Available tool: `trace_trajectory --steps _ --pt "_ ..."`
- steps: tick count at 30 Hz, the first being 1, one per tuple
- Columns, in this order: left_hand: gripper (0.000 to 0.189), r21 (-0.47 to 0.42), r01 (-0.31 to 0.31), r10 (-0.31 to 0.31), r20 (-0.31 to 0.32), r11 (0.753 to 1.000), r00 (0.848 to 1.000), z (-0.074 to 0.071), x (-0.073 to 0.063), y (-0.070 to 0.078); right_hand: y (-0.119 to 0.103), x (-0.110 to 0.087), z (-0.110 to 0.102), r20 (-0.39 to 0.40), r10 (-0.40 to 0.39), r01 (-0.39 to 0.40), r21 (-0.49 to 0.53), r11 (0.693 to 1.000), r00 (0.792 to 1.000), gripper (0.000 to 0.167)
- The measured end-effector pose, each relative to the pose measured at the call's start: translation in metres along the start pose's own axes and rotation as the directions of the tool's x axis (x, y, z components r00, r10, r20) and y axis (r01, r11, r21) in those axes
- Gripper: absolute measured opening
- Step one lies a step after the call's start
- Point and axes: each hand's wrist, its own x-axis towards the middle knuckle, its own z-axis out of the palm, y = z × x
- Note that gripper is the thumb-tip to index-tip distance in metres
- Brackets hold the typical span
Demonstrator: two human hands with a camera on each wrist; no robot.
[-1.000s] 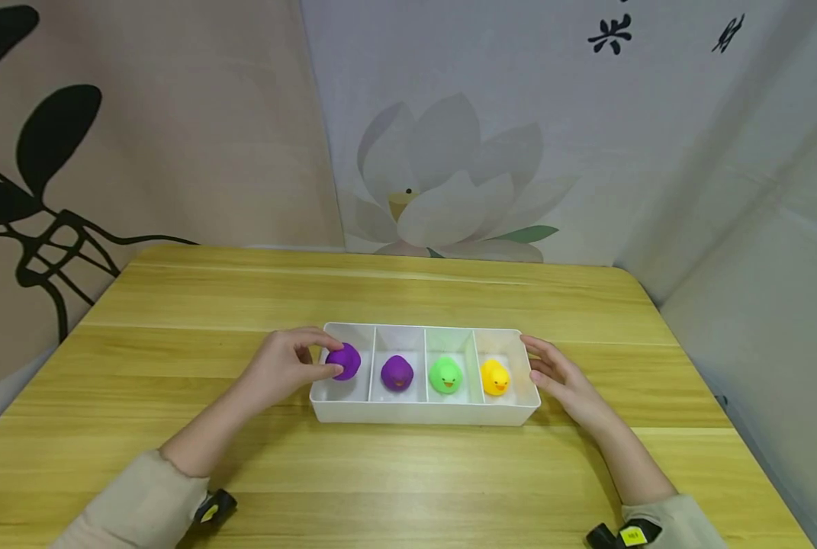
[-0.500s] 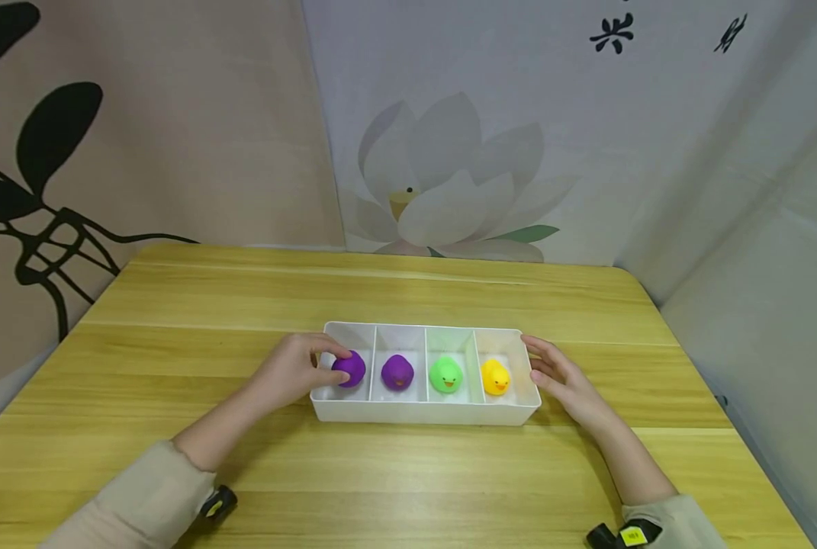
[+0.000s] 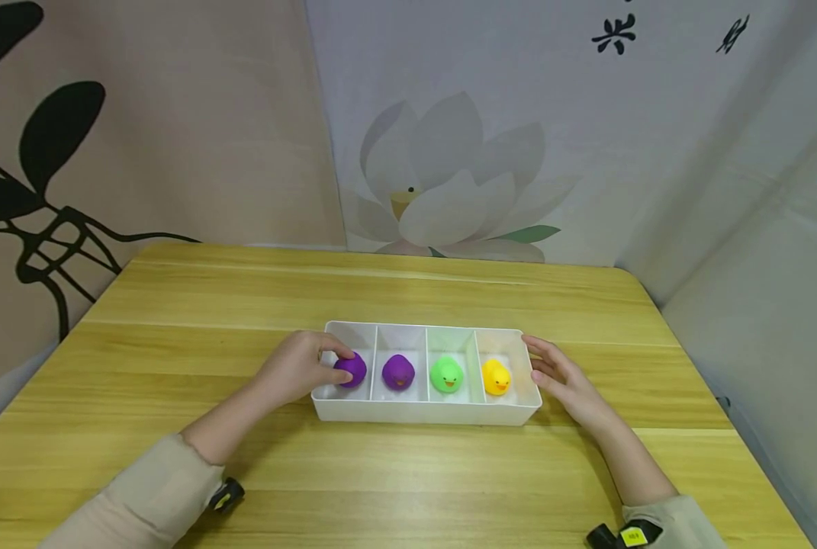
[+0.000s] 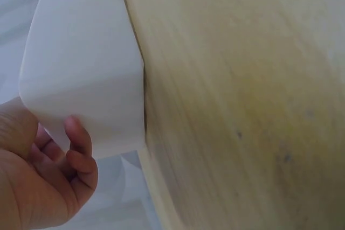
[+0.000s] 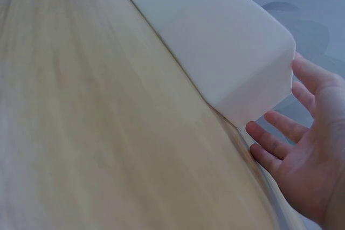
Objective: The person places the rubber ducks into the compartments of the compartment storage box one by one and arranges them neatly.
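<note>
A white divided box (image 3: 418,412) stands on the table, with a toy duck in each compartment. In the leftmost one, my left hand (image 3: 300,367) pinches a purple rubber duck (image 3: 355,369) between thumb and index finger. To its right sit another purple duck (image 3: 398,372), a green duck (image 3: 446,374) and a yellow duck (image 3: 496,377). My right hand (image 3: 567,381) rests with relaxed fingers at the box's right end. The left wrist view has the box's outer wall (image 4: 81,74) hiding the duck, the left hand's other fingers curling outside it. In the right wrist view, spread fingertips (image 5: 302,68) meet the box's edge.
The wooden table (image 3: 408,480) spreads around the box on all sides. Behind it hangs a pale curtain (image 3: 449,114) printed with a lotus flower and dark leaves. Black cameras are strapped at the left sleeve (image 3: 147,488) and right sleeve (image 3: 676,522).
My left hand has moved slightly right and down, lowering the purple duck into the leftmost compartment. My right hand, the box and the other ducks have stayed put.
</note>
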Motion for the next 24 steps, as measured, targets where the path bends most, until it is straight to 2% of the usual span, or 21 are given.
trace_trajectory --steps 13,24 --pt "0.021 0.085 0.037 -0.04 0.033 0.996 0.999 -0.0018 0.0017 0.007 0.0005 -0.0004 -0.001 -0.002 0.001 -0.001 -0.013 1.0 1.0 0.053" --pt "0.022 0.072 0.044 -0.046 0.035 0.996 0.998 -0.0019 0.0018 0.0058 0.0014 0.0002 -0.0006 -0.001 -0.005 0.005 -0.005 1.0 1.0 0.052"
